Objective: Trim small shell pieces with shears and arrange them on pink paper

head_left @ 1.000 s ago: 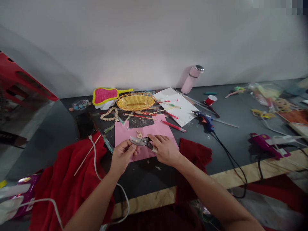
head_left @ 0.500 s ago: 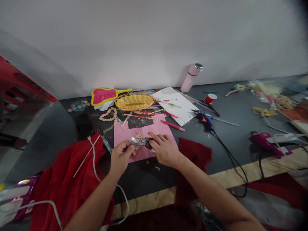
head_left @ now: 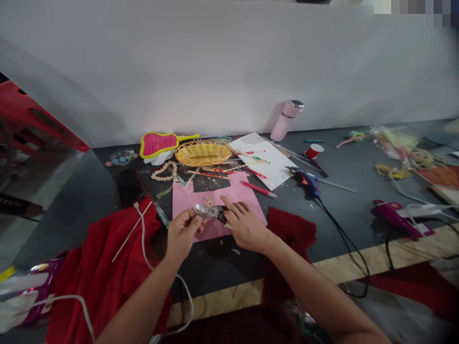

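My right hand [head_left: 247, 227] is wrapped round the dark handles of metal cutters [head_left: 215, 211], whose curved blades point left. My left hand [head_left: 184, 232] is pinched close to the blade tip; what its fingers hold is too small to make out. Both hands are over a pink sheet [head_left: 182, 196] on the dark table. A small pile of pale bits [head_left: 209, 201] lies on the sheet just beyond the blades.
Beyond the sheet are a yellow wicker basket [head_left: 203, 153], pens and a beaded heart [head_left: 164, 171]. A glue gun [head_left: 306, 180], thread spool [head_left: 314, 151] and pink bottle [head_left: 287, 120] stand or lie to the right. Red cloth [head_left: 103, 253] and a phone [head_left: 128, 186] lie left.
The view has shifted slightly, so the table items appear a little lower and further right. My hands and the cutters keep nearly the same pose.
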The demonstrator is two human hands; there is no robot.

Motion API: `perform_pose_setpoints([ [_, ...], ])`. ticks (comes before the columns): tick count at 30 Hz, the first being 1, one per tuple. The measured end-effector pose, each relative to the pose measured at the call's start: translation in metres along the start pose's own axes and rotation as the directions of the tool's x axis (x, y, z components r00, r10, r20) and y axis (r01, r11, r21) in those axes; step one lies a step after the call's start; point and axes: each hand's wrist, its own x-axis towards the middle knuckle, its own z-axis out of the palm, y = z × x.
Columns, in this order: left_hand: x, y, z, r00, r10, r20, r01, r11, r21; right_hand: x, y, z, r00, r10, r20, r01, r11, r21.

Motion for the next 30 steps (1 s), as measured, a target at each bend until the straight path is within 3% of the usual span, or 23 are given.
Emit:
perform_pose_setpoints([
  [8, 0.0002, -0.0003, 0.0010, 1.000, 0.013, -0.014, -0.013, 1.000, 0.006, 0.0006, 0.0053, 0.0031, 0.997, -0.007, -0.082, 0.008, 1.000, 0.021],
  [22, -0.0020, -0.0083, -0.0037, 0.999, 0.036, -0.036, -0.034, 0.998, 0.047, -0.0010, 0.0029, -0.0044, 0.999, 0.010, -0.043, -0.010, 1.000, -0.005],
  [30, -0.0003, 0.0015, -0.0022, 0.998, 0.038, 0.056, -0.041, 0.997, 0.058, 0.0005, 0.0044, 0.0023, 0.998, 0.005, -0.058, -0.003, 1.000, 0.027],
])
